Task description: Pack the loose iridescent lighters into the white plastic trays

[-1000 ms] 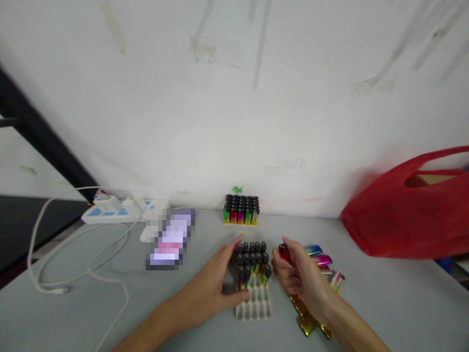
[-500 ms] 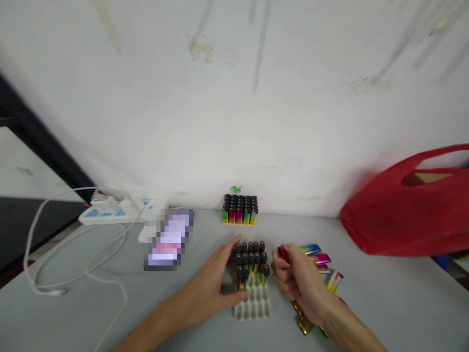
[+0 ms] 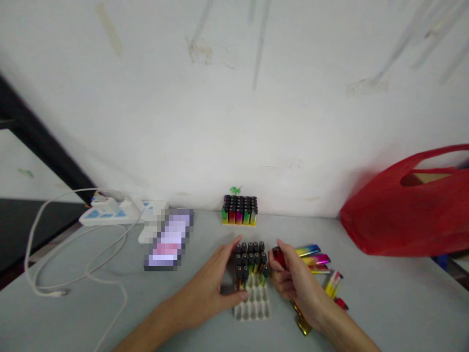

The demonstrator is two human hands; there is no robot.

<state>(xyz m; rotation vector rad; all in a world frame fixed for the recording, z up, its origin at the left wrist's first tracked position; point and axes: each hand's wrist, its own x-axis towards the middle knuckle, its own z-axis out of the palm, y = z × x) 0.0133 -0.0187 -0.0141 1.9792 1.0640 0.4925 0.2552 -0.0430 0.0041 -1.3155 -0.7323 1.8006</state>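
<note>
A pale moulded tray (image 3: 252, 310) lies in front of me, its far rows filled with upright lighters (image 3: 251, 256) with black tops; several near slots are bare. My left hand (image 3: 216, 276) grips the tray's left side, index finger along the far-left lighters and thumb over the near slots. Just right of the tray, my right hand (image 3: 293, 278) is closed around a red lighter (image 3: 279, 256) with a dark end; the fingers cover much of it. Beside and beneath that hand lie loose shiny lighters, including a blue-yellow one (image 3: 309, 251) and a gold one (image 3: 303, 325).
A second tray full of lighters (image 3: 239, 212) stands against the wall. To the left are a blurred-out phone (image 3: 170, 239), a white power strip (image 3: 110, 212) and a looping white cable (image 3: 124, 288). A red bag (image 3: 406, 220) rests at the right.
My right hand has shifted slightly left toward the tray, turning so that more of the red lighter shows. A red lighter end at the right is now more exposed. My left hand stays put.
</note>
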